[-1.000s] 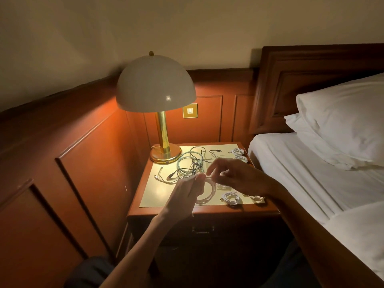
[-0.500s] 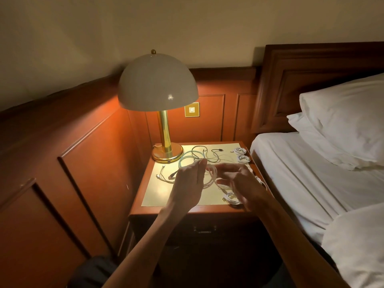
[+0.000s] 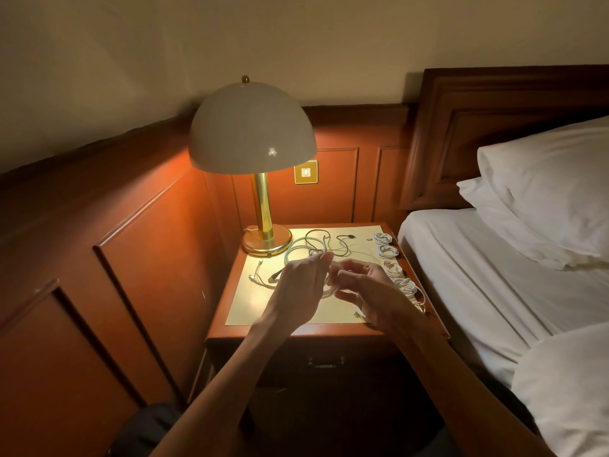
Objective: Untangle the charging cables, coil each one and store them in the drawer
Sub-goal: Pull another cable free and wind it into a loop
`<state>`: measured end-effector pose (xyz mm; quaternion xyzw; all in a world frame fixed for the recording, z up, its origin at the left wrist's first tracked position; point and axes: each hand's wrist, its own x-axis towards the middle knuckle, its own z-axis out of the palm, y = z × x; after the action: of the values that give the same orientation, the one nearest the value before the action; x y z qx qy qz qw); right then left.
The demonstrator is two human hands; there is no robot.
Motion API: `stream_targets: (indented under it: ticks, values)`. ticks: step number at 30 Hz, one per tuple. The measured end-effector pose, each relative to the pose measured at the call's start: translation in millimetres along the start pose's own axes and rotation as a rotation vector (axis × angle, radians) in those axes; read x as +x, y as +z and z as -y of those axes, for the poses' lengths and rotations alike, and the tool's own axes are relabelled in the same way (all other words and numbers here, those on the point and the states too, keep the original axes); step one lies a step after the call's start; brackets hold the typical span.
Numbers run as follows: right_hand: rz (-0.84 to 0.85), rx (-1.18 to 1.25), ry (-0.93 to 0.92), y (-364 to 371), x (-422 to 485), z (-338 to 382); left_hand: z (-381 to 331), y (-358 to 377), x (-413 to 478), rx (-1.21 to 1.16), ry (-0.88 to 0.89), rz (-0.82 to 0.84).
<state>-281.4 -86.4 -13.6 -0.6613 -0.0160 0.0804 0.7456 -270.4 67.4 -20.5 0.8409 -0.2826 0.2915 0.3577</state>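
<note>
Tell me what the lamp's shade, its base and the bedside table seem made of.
Lamp shade: smooth cream dome with one small bright glint, so glossy glass, plastic or painted metal; I cannot tell which.
Lamp base: gold-coloured polished metal, probably brass, judging by its sheen.
Bedside table: reddish wood, seemingly satin-varnished.

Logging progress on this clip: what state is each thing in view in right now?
lamp: lit.
drawer: closed.
white cable: partly looped, held above the nightstand.
left hand: holds the loop.
right hand: pinches the same cable.
coiled white cables: bundled, lined along the nightstand's right edge.
loose cables: uncoiled, tangled beside the lamp base.
</note>
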Motion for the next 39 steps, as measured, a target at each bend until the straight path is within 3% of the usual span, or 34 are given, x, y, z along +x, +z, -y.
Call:
stream_targets:
  ticks: [5, 9, 12, 14, 16, 18, 20, 23, 27, 32, 39]
  values:
    - [0.030, -0.010, -0.156, -1.4, -0.4, -5.6, -1.6, -9.2, -1.7, -0.116, -0.101, 0.066]
    - [0.016, -0.286, -0.379, -1.8, -3.0, -11.3, 3.8, -13.3, -5.8, -0.136, -0.145, 0.130]
    - [-0.130, -0.459, -0.477, 3.7, -4.2, -17.7, 9.4, -11.4, -6.2, -0.189, -0.218, 0.157]
    - [-0.271, -0.624, -0.696, 4.6, -2.6, -24.8, 14.7, -7.9, -6.0, -0.265, -0.302, 0.201]
    - [-0.319, -0.815, -0.991, 2.2, 2.6, -33.6, 18.6, -5.5, -6.2, -0.386, -0.364, 0.256]
    - [-0.350, -0.864, -1.161, 3.9, 4.2, -39.1, 19.0, -3.1, -5.1, -0.548, -0.448, 0.284]
    - [-0.420, -0.667, -1.113, 12.7, -1.0, -34.5, 13.8, -2.4, -2.7, -0.654, -0.478, 0.253]
    - [-0.519, -0.227, -0.791, 29.3, -8.8, -22.9, 4.5, -3.6, 2.6, -0.540, -0.489, 0.193]
    - [-0.401, 0.167, -0.476, 28.6, -13.6, -3.3, 6.8, -4.7, 3.7, -0.292, -0.575, 0.128]
    - [-0.271, 0.057, -0.397, 6.0, -25.0, 10.4, 1.3, -7.0, 5.7, -0.439, -0.488, 0.032]
    - [-0.235, -0.419, -0.419, -22.4, -27.5, 14.6, -5.5, -6.7, 11.9, -0.424, -0.551, 0.045]
